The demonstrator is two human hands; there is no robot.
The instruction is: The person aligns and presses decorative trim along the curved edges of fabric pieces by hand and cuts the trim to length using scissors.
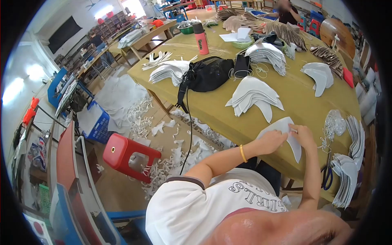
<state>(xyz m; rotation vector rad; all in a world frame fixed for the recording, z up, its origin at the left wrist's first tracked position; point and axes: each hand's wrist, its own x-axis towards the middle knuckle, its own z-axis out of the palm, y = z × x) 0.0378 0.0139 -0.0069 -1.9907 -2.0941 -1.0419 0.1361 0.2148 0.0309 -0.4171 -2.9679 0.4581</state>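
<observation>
Both of my hands are at the near edge of the mustard-covered table [204, 104]. A white curved cut piece [293, 143] of thin sheet material lies between them. My left hand [274, 141], with a yellow band on its wrist, has its fingers curled closed on the left part of the piece. My right hand [303, 135] pinches the upper right edge between thumb and fingers. Just beyond sits a fanned stack of similar white pieces [255, 94]. Dark-handled scissors [326, 175] lie to the right of my right hand.
More white stacks [354, 141] line the right edge, beside a clear plastic bag [335, 122]. A black waist bag [210, 73], pink bottle [201, 38] and brown stacks [286, 32] stand farther back. A red stool [130, 157] is among floor scraps. Another person [288, 14] sits at the far end.
</observation>
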